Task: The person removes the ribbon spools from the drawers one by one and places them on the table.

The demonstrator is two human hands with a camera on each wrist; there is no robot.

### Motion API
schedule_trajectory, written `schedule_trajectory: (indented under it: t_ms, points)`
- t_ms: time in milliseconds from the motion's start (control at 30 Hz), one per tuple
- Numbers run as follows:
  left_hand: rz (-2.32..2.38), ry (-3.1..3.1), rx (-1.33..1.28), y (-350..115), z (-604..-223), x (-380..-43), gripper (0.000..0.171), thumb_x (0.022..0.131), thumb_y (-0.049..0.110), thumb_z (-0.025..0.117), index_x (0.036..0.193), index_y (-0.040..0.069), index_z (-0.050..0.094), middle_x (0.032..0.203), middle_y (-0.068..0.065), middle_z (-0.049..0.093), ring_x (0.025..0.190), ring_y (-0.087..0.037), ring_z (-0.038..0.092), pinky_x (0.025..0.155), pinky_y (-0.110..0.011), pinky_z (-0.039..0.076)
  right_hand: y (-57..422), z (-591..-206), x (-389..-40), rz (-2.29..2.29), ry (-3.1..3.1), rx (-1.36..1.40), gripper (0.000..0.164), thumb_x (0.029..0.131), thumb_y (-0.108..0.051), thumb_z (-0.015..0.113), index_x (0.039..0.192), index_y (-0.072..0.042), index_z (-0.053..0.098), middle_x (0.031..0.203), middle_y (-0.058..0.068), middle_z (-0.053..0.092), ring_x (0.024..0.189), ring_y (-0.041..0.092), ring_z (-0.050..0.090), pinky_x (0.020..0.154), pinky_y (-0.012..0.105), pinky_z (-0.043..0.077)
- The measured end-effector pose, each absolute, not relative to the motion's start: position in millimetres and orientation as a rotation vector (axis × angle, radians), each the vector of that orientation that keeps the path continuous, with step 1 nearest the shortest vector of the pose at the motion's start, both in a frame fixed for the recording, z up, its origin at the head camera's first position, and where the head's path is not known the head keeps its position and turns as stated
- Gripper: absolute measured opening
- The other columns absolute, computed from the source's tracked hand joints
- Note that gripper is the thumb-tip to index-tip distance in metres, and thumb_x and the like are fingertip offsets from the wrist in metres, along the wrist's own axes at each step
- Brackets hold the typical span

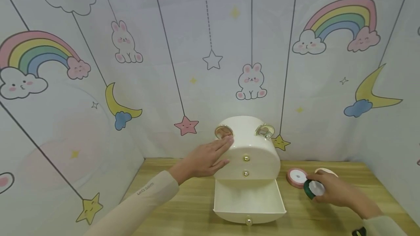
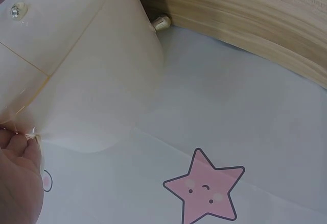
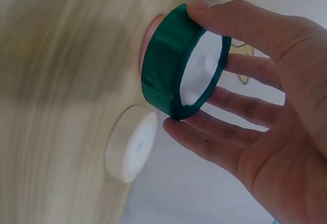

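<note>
My right hand point(image 1: 338, 190) grips a roll of green ribbon point(image 3: 168, 60) by its edge, thumb on one side and fingers on the other. The roll is tilted and held over the table. Close by lie a pink ribbon roll point(image 1: 292, 179) and a cream ribbon roll point(image 3: 127, 142). My left hand point(image 1: 205, 159) rests with extended fingers on the upper left of a cream storage box point(image 1: 252, 134), beside one of its gold-rimmed ears point(image 1: 224, 131). The bottom drawer point(image 1: 247, 196) of the box is pulled out, with nothing visible inside.
The box stands on a wood-grain table point(image 1: 170, 199) before a patterned cloth backdrop point(image 1: 183, 46). Two gold knobs mark the shut upper drawers, and another knob point(image 1: 249, 221) sits on the pulled-out one. A dark object point(image 1: 359, 231) shows at the lower right edge.
</note>
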State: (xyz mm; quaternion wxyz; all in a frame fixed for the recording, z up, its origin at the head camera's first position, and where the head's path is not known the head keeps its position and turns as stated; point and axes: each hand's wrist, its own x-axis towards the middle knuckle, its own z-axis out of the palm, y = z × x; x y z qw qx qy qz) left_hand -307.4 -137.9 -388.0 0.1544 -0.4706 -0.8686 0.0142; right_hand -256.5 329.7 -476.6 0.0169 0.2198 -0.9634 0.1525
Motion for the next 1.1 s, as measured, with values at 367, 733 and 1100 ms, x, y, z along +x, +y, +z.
schedule_trajectory:
  t_ms: [367, 733, 1100]
  points:
    - [0.039, -2.487, -1.340, -139, -388, -307, 0.069, 0.113, 0.043, 0.039, 0.168, 0.007, 0.021, 0.176, -0.011, 0.025, 0.161, -0.026, 0.033, 0.127, -0.040, 0.038, 346, -502, -261, 0.413, -2.941, 0.749, 0.067, 0.063, -0.025, 0.098, 0.119, 0.003, 0.074, 0.107, 0.011, 0.070, 0.091, 0.017, 0.063, 0.074, 0.029, 0.052]
    - [0.024, -2.519, -1.332, -138, -389, -307, 0.069, 0.113, 0.044, 0.039, 0.169, 0.008, 0.019, 0.176, -0.010, 0.023, 0.161, -0.026, 0.032, 0.127, -0.041, 0.037, 351, -512, -261, 0.441, -3.003, 0.734, 0.064, 0.065, -0.021, 0.096, 0.118, 0.005, 0.073, 0.110, 0.018, 0.070, 0.091, 0.018, 0.061, 0.073, 0.028, 0.049]
    - [0.013, -2.496, -1.343, -138, -389, -307, 0.069, 0.113, 0.042, 0.039, 0.168, 0.006, 0.020, 0.176, -0.011, 0.023, 0.161, -0.026, 0.032, 0.127, -0.041, 0.037, 354, -517, -262, 0.452, -2.986, 0.744, 0.064, 0.063, -0.021, 0.095, 0.117, 0.005, 0.073, 0.106, 0.014, 0.070, 0.086, 0.011, 0.056, 0.071, 0.026, 0.047]
